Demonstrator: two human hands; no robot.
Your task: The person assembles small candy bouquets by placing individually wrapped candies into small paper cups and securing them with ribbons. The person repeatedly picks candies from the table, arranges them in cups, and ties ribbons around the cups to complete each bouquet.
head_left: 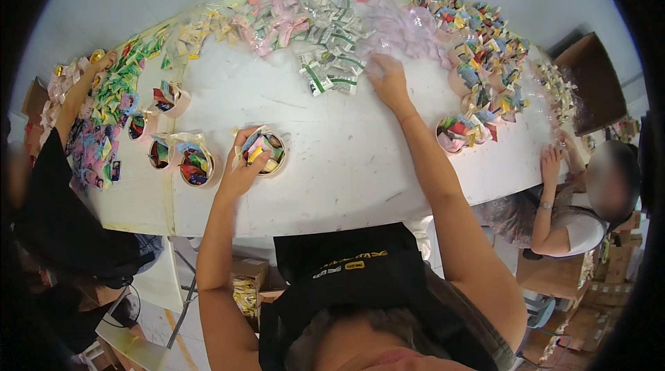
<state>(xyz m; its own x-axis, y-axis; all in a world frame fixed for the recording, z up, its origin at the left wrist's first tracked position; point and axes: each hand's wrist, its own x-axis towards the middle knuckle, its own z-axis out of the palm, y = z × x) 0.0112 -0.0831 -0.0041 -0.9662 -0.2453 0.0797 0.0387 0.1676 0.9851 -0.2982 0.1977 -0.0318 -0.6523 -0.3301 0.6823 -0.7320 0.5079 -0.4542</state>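
My left hand (244, 163) grips the rim of a small round paper cup (266, 152) packed with colourful sachets, near the front of the white table (346, 163). My right hand (388, 80) is stretched far across the table, fingers spread and pressing on a heap of clear and pale pink sachets (391, 24). Just left of that hand lies a pile of white-and-green sachets (329, 59). Whether the right hand has picked anything up is hidden under the palm.
Three more filled cups (195, 163) stand left of mine, others (457, 132) at the right. Heaps of coloured sachets (485, 38) ring the far edge. A person at left reaches to the table's far left corner (86, 87); another at right (554, 163) touches the table edge. Cardboard boxes (589, 80) sit right.
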